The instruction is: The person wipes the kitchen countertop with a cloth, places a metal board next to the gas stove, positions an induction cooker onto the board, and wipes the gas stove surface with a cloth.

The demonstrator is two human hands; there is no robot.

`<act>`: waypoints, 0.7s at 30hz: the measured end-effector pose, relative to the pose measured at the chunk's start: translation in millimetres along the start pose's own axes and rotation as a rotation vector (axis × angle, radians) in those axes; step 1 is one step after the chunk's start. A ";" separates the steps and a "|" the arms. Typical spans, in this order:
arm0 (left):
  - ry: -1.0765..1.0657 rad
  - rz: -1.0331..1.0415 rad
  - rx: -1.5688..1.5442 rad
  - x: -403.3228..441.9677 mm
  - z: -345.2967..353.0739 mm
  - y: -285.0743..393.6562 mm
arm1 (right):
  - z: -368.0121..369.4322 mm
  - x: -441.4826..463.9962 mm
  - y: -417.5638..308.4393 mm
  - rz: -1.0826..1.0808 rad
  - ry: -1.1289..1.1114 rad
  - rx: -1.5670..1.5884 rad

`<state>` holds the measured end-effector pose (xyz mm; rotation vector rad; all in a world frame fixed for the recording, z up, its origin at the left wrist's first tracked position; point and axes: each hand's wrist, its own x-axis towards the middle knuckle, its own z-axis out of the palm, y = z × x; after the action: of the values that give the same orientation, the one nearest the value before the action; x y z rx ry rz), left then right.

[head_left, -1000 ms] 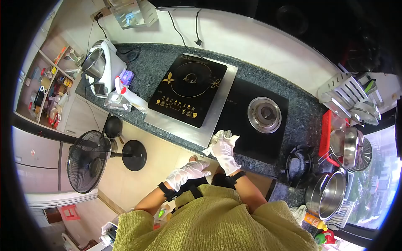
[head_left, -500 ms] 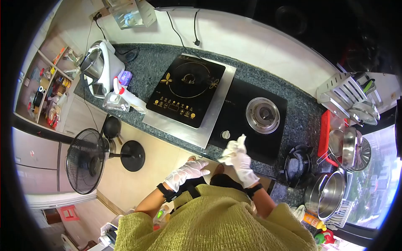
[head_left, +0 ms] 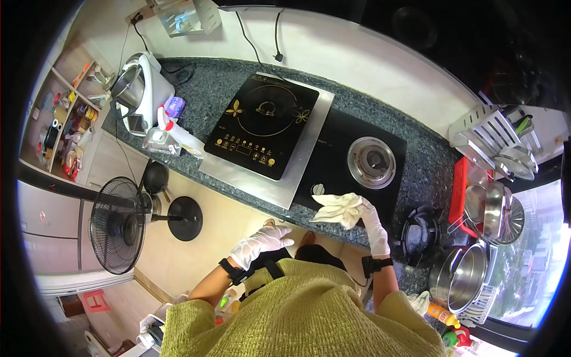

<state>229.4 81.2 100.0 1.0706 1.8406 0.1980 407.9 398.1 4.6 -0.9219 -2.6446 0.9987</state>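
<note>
My right hand (head_left: 372, 225), in a white translucent glove, grips a white cloth (head_left: 337, 209) that lies over the front edge of the black gas hob (head_left: 357, 149). The hob's round knob (head_left: 318, 189) shows just left of the cloth, and its metal burner ring (head_left: 372, 162) is behind it. My left hand (head_left: 262, 243), gloved too, hangs in front of the counter with its fingers stretched out and nothing in them. A black induction cooker (head_left: 262, 128) sits on a metal plate (head_left: 244, 185) to the left of the hob.
At the left stand a white food processor (head_left: 148, 89), a spray bottle (head_left: 184, 140) and a floor fan (head_left: 119, 225). To the right are a black burner grate (head_left: 421, 232), a steel pot (head_left: 468, 278), a red rack (head_left: 458, 191) and an orange bottle (head_left: 442, 314).
My right hand has moved right along the hob's front edge with the cloth, and the knob has come into view. My left hand has hardly moved.
</note>
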 end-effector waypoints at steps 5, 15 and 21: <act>0.024 0.026 -0.062 -2.2 5.9 -1.4 | -8.5 -6.5 -45.0 -0.214 0.294 -0.004; -0.041 0.003 -0.063 4.7 2.7 3.6 | 62.4 -4.3 -53.4 -0.527 -0.099 -0.376; -0.065 -0.046 -0.101 4.7 -0.1 3.3 | 81.1 -2.0 -56.8 -0.333 -0.057 -0.007</act>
<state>230.5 86.7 98.7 0.9532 1.7761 0.2238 352.7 319.7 -20.4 -0.4354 -2.7253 0.9447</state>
